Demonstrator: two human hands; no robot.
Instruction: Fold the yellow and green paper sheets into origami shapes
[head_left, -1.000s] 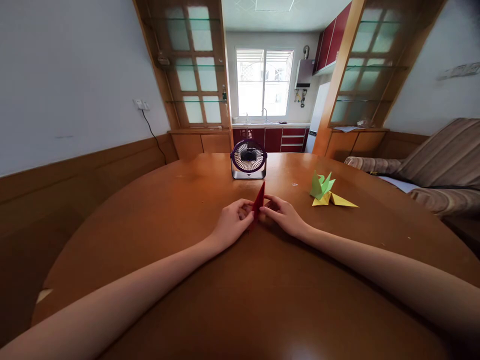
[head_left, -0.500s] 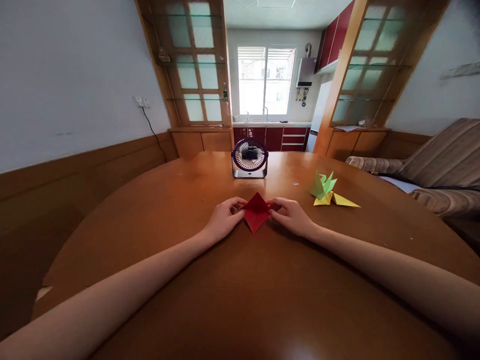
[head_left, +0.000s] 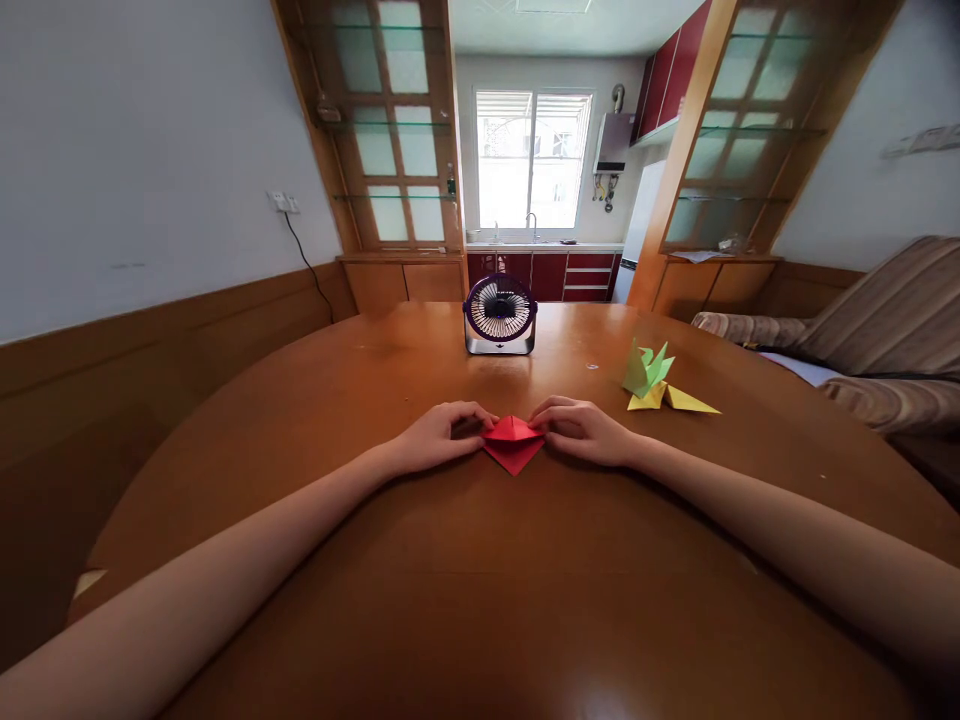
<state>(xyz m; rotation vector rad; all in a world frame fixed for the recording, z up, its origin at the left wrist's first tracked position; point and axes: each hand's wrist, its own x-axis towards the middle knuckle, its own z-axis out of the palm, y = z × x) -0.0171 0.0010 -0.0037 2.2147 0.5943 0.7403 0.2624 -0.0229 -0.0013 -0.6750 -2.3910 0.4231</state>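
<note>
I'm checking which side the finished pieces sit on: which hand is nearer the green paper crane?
Right. The right hand lies just short of the green paper crane, a little toward the table's middle; the left hand is farther, beyond the red paper both hands pinch.

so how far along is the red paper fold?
Done: a green paper figure and a yellow one sit finished on the table, right of the fan. In hand: left hand and right hand pinch the red paper, a folded kite-like shape lying low. Left: it has none of the finished figures' points, so several folds likely remain.
</note>
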